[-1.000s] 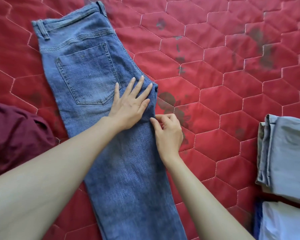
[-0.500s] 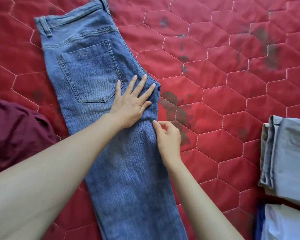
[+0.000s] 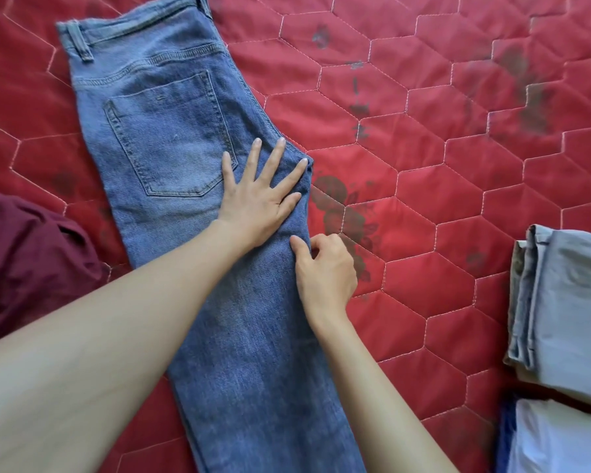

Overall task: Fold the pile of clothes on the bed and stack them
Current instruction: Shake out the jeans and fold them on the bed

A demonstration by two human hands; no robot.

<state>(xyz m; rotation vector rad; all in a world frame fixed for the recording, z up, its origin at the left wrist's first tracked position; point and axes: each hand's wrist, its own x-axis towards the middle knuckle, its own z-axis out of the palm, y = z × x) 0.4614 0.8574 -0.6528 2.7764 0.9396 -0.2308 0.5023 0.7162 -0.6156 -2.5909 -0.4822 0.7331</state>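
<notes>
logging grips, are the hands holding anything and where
Right hand pinches the blue denim jeans at their right edge below the crotch; left hand only presses flat on them.

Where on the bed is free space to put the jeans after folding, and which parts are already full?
The widest bare stretch of red quilt lies between the jeans and the folded grey clothes, reaching to the far edge. The right edge is crowded with those folded pieces and a pale one; the left holds a maroon garment.
</notes>
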